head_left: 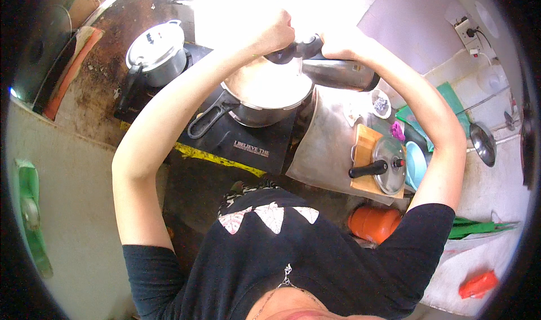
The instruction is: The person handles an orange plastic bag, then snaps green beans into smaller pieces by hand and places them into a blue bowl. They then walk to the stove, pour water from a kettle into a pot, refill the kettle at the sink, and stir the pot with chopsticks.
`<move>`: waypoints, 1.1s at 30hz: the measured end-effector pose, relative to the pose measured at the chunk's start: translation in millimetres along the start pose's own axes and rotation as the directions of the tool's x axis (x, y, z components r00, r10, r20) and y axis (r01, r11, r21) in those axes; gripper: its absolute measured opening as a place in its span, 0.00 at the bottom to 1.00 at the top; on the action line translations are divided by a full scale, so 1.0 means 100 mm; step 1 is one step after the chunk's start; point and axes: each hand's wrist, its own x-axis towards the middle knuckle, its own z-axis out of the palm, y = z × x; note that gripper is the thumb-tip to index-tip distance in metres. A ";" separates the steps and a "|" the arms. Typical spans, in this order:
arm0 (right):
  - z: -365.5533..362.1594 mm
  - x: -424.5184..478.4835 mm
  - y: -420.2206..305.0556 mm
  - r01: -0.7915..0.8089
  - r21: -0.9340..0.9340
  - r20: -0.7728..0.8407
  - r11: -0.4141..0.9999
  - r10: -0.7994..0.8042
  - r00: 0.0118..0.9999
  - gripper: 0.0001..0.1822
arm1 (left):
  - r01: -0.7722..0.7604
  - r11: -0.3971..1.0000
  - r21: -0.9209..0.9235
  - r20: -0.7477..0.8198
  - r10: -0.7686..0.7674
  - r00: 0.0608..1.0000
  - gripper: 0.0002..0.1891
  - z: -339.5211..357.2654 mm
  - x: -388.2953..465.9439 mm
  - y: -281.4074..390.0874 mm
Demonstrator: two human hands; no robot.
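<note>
A steel electric kettle [338, 74] is tipped on its side over the right rim of an uncovered pressure cooker pot [262, 115]. My right hand [342, 43] grips its black handle. My left hand [277, 34] is curled at the kettle's black lid [281, 57], above the pot. Strong glare washes out my fingers and the pot's inside, so I cannot tell whether liquid is flowing. The pot sits on a black glass-top gas stove [236, 138], its long handle pointing to the lower left.
Left on the stove stands a lidded pressure cooker [156, 58]. To the right, a glass lid with black handle [389, 165] rests on a wooden board [365, 144], near a small white bowl [380, 103] and a light-blue bowl [415, 165]. An orange container [374, 223] is below the counter.
</note>
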 end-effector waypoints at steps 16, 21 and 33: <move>0.29 0.20 -0.11 0.145 -0.213 -0.053 0.966 -0.160 0.986 0.13 | 0.411 0.887 -0.210 0.417 -0.299 0.859 0.14 -0.54 -0.23 -0.13; 0.10 0.39 -0.50 0.101 -0.139 0.095 0.985 -0.089 0.992 0.14 | 0.472 0.830 -0.298 0.456 -0.311 0.834 0.14 -0.77 -0.32 -0.27; 0.04 0.67 -0.89 0.322 -0.393 0.046 0.861 -0.332 0.942 0.13 | 0.532 0.743 -0.405 0.498 -0.309 0.810 0.13 -1.04 -0.45 -0.38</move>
